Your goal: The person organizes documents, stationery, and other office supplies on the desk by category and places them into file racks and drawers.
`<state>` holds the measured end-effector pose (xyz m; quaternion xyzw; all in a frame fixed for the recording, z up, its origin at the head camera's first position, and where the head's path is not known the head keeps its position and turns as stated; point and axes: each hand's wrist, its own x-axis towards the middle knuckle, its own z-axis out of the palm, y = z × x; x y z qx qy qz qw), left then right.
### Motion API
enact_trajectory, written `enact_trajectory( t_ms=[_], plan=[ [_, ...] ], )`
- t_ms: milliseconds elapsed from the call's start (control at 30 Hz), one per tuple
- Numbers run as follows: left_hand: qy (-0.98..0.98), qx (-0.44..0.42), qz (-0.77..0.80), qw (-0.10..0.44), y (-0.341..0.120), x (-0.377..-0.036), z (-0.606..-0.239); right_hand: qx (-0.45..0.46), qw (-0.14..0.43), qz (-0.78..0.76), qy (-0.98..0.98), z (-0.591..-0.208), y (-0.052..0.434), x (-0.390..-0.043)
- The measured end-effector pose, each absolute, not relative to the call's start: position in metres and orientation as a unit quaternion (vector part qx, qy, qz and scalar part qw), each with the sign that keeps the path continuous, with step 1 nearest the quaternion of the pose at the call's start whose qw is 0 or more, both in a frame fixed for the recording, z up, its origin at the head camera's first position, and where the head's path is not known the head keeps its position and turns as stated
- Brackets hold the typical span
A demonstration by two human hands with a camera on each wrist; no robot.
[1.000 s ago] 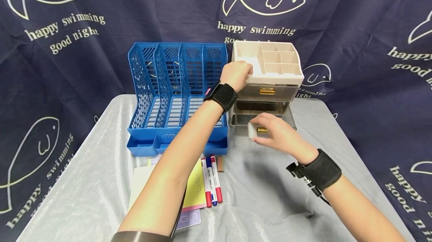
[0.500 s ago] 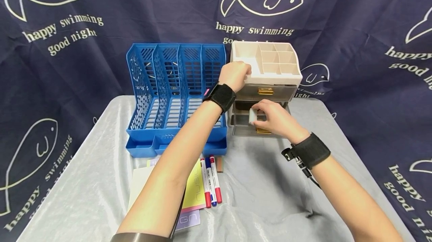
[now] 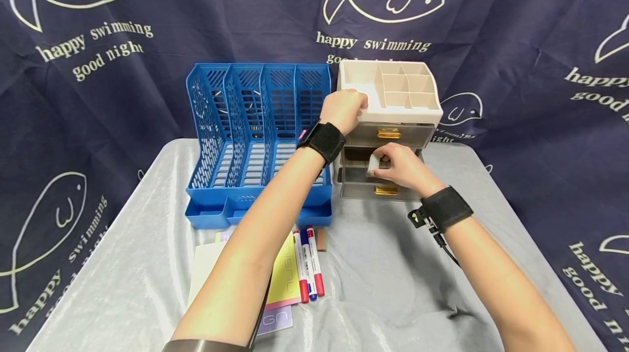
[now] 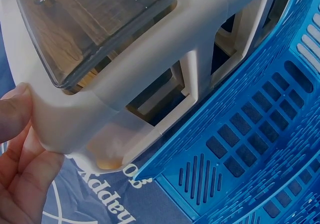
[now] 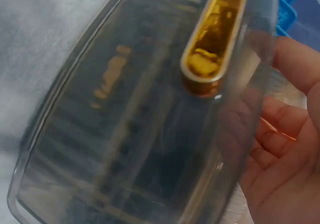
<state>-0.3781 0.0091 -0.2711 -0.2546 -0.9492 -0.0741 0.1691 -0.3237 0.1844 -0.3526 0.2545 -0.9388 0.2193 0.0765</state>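
Note:
A white desk organizer [image 3: 403, 115] with smoky see-through drawers stands at the back right. My left hand [image 3: 343, 109] grips its upper left front edge, thumb and fingers on either side of the wall in the left wrist view. The upper drawer [image 3: 417, 135] is in; the lower drawer [image 3: 356, 192] is pulled out. Over that lower drawer, my right hand [image 3: 405, 166] pinches a small white block [image 3: 373, 165] between thumb and fingers. In the right wrist view the drawer front with its gold handle [image 5: 212, 39] covers part of the fingers and hides the block.
Left of the organizer is a blue file rack [image 3: 257, 194] with several slots. Several markers [image 3: 308, 264] and a yellow notebook [image 3: 285, 270] lie in front of it, partly behind my left forearm. A patterned dark blue curtain [image 3: 275, 19] hangs behind the table [image 3: 383, 292].
My right hand has carried the white block from in front of the lower drawer's handle back and up to over the drawer. The left hand stays on the organizer.

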Motion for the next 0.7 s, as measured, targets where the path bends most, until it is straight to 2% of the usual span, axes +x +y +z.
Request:
enact_trajectory(
  t_ms=[400, 700],
  plan=[
    [-0.950, -0.251, -0.075, 0.170, 0.008, -0.378, -0.272, 0.202, -0.010, 0.219, -0.955, -0.368, 0.185, -0.336],
    [-0.951, -0.251, -0.067, 0.166, 0.010, -0.379, -0.271, 0.182, -0.029, 0.228, -0.956, -0.372, 0.189, -0.338]
  ],
)
